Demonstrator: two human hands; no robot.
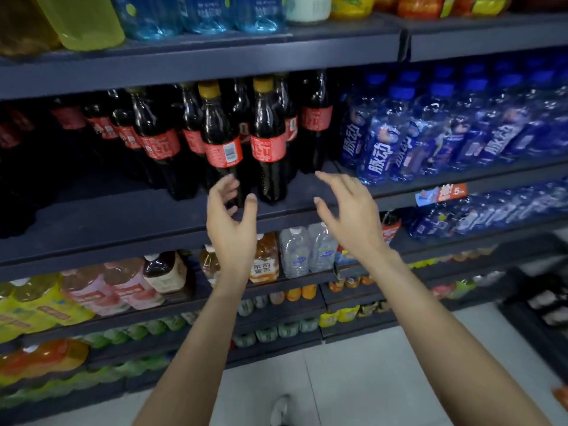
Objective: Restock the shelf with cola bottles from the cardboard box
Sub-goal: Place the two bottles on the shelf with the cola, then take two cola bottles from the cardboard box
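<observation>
At the dark shelf (123,222) in front of us, cola bottles (159,139) stand upright in rows, red labels facing out, dark liquid inside. Two front bottles carry yellow caps: one yellow-cap bottle (222,142) on the left and a second yellow-cap bottle (269,139) just beside it on the right, both near the shelf's front edge. Our left hand (233,216) is raised before the lower part of the left one, fingers spread and loosely curved, gripping nothing; we cannot tell if the fingertips touch the bottle. Our right hand (347,210) is up to the right of the second bottle, clear of it, fingers relaxed and apart, holding nothing. The shelf's left front part is bare in front of the cola rows. Right of the cola, same level, blue drink bottles (430,133) fill the next bay, with an orange price tag (442,193) on the shelf edge below them. Above, clear blue bottles (199,13) and a yellow-green bottle (83,20) sit on the upper shelf. Below our hands, tea bottles (266,259), clear water bottles (307,250) and pink-label bottles (123,287) line the lower shelves. Light floor (353,379) lies beneath, and a shoe (279,410) shows between our forearms. No cardboard box is visible.
</observation>
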